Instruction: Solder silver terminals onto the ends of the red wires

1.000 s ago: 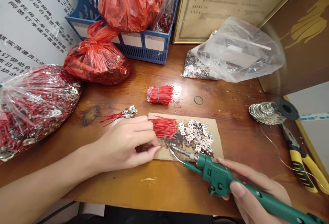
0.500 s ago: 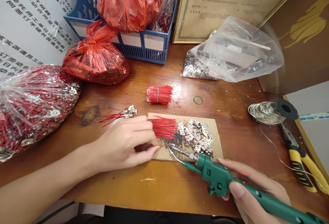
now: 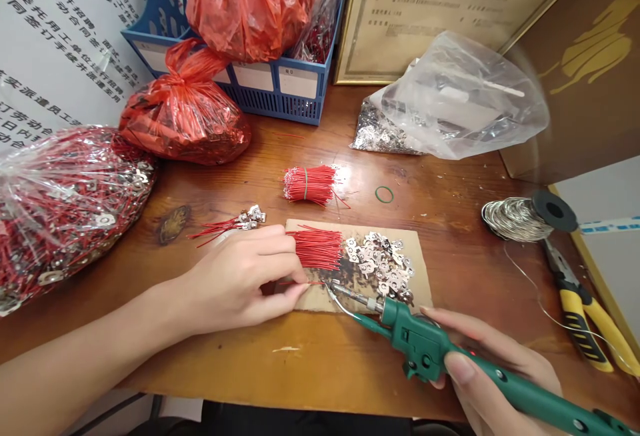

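My left hand (image 3: 255, 276) pinches a single red wire (image 3: 316, 283) over the front of a stained cardboard piece (image 3: 425, 276). My right hand (image 3: 490, 363) is wrapped round a green soldering iron (image 3: 425, 343), whose tip meets the wire's right end; a small metal piece there is mostly hidden. Behind my left fingers a row of red wires (image 3: 320, 248) lies on the cardboard, beside a heap of metal tabs (image 3: 383, 263). Several wires with tabs (image 3: 235, 224) lie left of the cardboard, partly behind my left hand.
A banded red wire bundle (image 3: 309, 184) and green rubber band (image 3: 384, 195) lie behind the cardboard. Solder spool (image 3: 525, 216) and pliers (image 3: 580, 309) are right. Red bags (image 3: 185, 116), a wire-filled bag (image 3: 75, 203), blue basket (image 3: 300, 113) and clear bag (image 3: 460, 103) stand around.
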A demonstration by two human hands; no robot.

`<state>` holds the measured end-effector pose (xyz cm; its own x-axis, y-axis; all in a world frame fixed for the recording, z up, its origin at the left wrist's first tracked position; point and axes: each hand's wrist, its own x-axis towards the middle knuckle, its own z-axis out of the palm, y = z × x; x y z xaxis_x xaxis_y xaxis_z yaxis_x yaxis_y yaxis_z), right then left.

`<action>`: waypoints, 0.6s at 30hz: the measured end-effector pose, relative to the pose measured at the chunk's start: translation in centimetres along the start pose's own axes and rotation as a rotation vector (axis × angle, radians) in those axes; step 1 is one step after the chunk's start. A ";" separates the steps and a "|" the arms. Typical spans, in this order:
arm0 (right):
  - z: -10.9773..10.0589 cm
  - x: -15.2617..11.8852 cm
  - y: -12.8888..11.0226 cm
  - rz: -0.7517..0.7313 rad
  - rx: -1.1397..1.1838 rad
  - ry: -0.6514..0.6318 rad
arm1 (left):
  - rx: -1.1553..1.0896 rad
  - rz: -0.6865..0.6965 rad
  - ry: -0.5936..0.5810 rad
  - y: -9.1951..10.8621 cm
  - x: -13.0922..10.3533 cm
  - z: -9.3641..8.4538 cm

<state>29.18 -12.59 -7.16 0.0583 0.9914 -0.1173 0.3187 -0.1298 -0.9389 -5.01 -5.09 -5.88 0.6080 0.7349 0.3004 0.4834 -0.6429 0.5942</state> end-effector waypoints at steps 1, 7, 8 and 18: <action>0.0 0.0 0.0 -0.002 0.003 0.000 | 0.002 0.000 0.001 0.0 0.0 0.0; 0.1 0.0 -0.5 0.019 0.029 -0.012 | 0.007 0.001 0.002 -0.1 0.0 0.0; 0.1 0.0 -0.6 0.028 0.042 -0.003 | 0.005 -0.001 0.002 -0.1 0.0 0.0; 0.0 0.1 -0.3 0.162 0.207 0.031 | 0.000 -0.005 -0.005 0.0 -0.1 0.0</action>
<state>29.08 -12.42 -6.91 0.1226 0.9566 -0.2645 0.1030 -0.2773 -0.9552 -5.07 -5.16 -5.85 0.6088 0.7370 0.2938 0.4861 -0.6391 0.5960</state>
